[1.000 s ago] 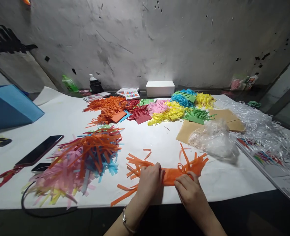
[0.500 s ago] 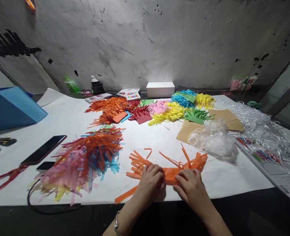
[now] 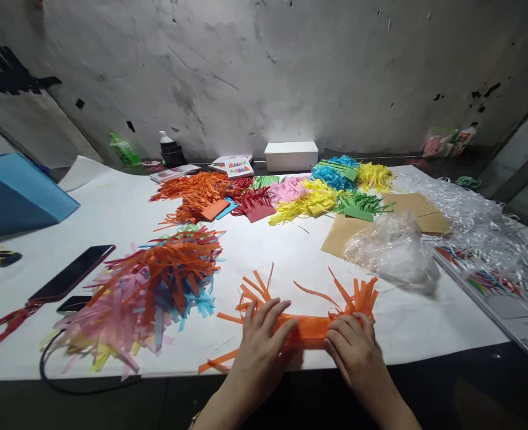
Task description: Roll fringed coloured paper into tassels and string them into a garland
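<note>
An orange fringed paper tassel (image 3: 311, 332) lies at the table's front edge, its plain band in the middle and its cut strips spread out at both ends. My left hand (image 3: 264, 334) rests over the band's left part, fingers apart and extended, thumb near the band. Curled fingers of my right hand (image 3: 356, 343) grip the band's right end, below the upright strips. The underside of the paper is hidden by both hands. To the left lies a heap of pink, blue, yellow and orange tissue strips (image 3: 169, 269).
Coloured fringe bundles (image 3: 286, 191) line the back, before a white box (image 3: 291, 156). Brown card (image 3: 335, 234), a clear plastic bag (image 3: 387, 248) and shredded white strips (image 3: 474, 221) lie right. A phone (image 3: 73, 273) and a blue folder (image 3: 20, 194) are left.
My left hand has loosened and spread its fingers, shifting slightly left. More of the orange band shows between the hands. My right hand stays on the band's right end. The view has shifted slightly.
</note>
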`<action>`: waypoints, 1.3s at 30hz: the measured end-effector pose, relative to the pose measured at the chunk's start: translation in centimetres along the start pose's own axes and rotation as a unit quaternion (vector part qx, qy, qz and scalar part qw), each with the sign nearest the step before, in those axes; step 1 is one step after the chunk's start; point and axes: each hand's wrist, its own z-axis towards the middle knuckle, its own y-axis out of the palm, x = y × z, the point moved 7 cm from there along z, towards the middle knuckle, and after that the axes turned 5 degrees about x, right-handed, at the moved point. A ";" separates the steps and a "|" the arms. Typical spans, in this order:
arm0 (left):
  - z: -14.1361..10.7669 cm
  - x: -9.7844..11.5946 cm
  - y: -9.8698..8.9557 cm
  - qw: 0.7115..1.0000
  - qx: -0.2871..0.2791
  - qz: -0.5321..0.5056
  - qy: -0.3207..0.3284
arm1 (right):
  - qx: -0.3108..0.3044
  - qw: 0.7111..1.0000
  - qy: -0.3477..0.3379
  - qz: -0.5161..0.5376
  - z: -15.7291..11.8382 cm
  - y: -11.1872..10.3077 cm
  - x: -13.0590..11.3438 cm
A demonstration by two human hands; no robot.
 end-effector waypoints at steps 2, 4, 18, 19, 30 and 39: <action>0.3 0.8 0.5 0.999 -0.018 -0.009 0.039 | -0.007 1.000 0.004 0.006 0.2 0.1 0.1; 0.6 0.7 1.2 0.998 -0.034 -0.030 0.043 | -0.020 1.000 0.014 0.018 0.3 0.3 0.3; 2.6 -1.4 3.3 0.988 -0.064 0.068 -0.119 | -0.013 0.981 0.082 -0.176 1.4 1.7 1.7; 2.5 -1.3 3.2 0.992 -0.060 0.041 -0.102 | -0.014 0.988 0.052 -0.146 1.4 1.6 1.3; -1.8 2.1 0.8 0.987 -0.067 -0.115 0.088 | -0.055 0.994 -0.084 0.036 -1.7 -1.3 -1.1; -1.1 1.1 1.2 0.995 -0.064 -0.074 -0.012 | 0.019 0.998 0.032 0.041 -1.7 -1.8 -0.8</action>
